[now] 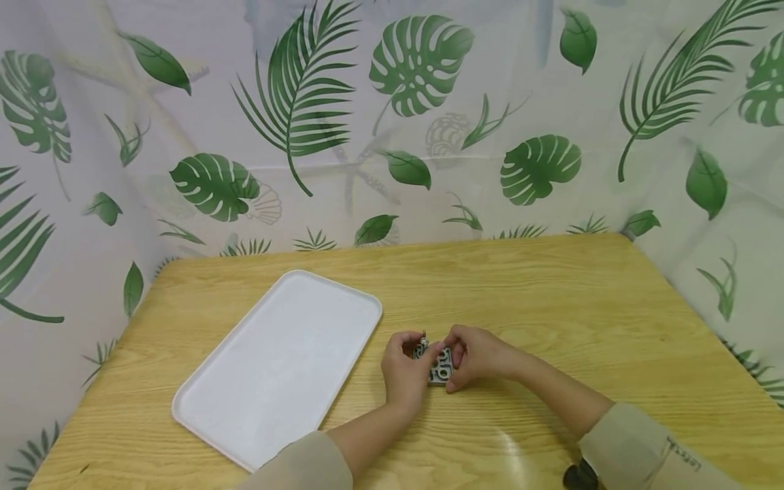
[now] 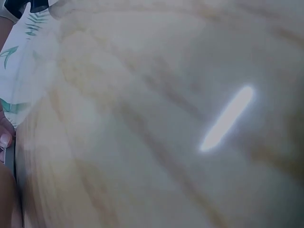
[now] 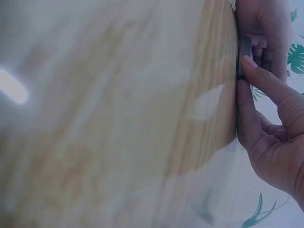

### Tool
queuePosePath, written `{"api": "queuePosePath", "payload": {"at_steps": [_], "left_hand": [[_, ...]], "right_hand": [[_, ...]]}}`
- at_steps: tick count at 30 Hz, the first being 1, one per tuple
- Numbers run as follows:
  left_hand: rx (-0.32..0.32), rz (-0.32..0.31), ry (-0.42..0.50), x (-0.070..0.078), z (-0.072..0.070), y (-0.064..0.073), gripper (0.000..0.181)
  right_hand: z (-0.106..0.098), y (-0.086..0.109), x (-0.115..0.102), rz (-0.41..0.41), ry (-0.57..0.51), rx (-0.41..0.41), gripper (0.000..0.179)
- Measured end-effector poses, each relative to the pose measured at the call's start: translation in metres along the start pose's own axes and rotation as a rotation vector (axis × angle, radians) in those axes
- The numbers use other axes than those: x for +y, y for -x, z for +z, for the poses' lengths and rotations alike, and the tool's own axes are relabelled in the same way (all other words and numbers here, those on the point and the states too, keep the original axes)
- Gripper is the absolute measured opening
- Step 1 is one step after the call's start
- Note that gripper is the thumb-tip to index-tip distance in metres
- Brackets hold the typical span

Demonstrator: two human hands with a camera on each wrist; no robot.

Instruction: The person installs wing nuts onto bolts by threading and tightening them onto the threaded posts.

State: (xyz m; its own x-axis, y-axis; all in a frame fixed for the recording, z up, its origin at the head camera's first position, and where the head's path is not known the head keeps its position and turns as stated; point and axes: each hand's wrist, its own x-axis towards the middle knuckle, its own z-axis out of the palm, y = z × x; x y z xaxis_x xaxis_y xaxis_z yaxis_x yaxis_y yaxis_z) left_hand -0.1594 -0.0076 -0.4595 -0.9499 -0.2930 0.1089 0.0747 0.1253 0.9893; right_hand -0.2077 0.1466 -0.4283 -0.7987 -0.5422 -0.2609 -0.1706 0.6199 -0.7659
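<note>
Grey patterned plate (image 1: 441,371) between left hand (image 1: 407,373) and right hand (image 1: 484,355); right fingers (image 3: 263,79) pinch edge, left apparently grips opposite side.

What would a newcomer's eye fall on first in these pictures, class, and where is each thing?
Probably the green-leaf backdrop, filling the upper part of the head view behind the wooden table. Next comes the large white tray, lying on the table's left part. Right of it, the left hand and right hand hold a small grey patterned piece.
</note>
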Motion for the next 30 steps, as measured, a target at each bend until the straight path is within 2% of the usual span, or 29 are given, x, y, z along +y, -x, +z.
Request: {"api": "queuePosePath", "payload": {"at_steps": [4, 7, 10, 14, 17, 21, 25, 28, 30], "left_hand": [[-0.028, 0.060, -0.021, -0.004, -0.004, -0.001, 0.024], [-0.097, 0.096, -0.008, -0.009, -0.011, -0.004, 0.021], [-0.193, 0.130, 0.004, -0.012, -0.021, -0.007, 0.019], [-0.367, 0.166, -0.020, -0.013, -0.034, -0.018, 0.017], [-0.558, 0.120, -0.088, -0.010, -0.045, -0.034, 0.016], [-0.898, 0.030, -0.147, -0.002, -0.054, -0.067, 0.017], [-1.218, -0.037, -0.095, 0.003, -0.053, -0.100, 0.019], [-1.400, -0.117, -0.078, 0.005, -0.048, -0.118, 0.020], [-1.484, -0.174, -0.099, 0.006, -0.044, -0.124, 0.022]], "right_hand": [[0.002, -0.002, 0.001, 0.012, 0.000, 0.002, 0.060], [0.004, -0.003, 0.000, 0.001, -0.002, 0.003, 0.058], [0.005, -0.003, -0.001, -0.007, -0.008, -0.003, 0.057], [0.007, -0.002, -0.003, 0.004, -0.019, -0.015, 0.057], [0.007, -0.001, -0.003, 0.001, -0.020, -0.025, 0.058], [0.004, -0.003, -0.003, -0.017, -0.014, -0.035, 0.058], [-0.001, -0.005, -0.004, -0.021, 0.004, -0.031, 0.058], [-0.003, -0.005, -0.004, -0.026, 0.007, -0.036, 0.058], [-0.002, -0.004, -0.002, -0.027, 0.005, -0.045, 0.059]]}}
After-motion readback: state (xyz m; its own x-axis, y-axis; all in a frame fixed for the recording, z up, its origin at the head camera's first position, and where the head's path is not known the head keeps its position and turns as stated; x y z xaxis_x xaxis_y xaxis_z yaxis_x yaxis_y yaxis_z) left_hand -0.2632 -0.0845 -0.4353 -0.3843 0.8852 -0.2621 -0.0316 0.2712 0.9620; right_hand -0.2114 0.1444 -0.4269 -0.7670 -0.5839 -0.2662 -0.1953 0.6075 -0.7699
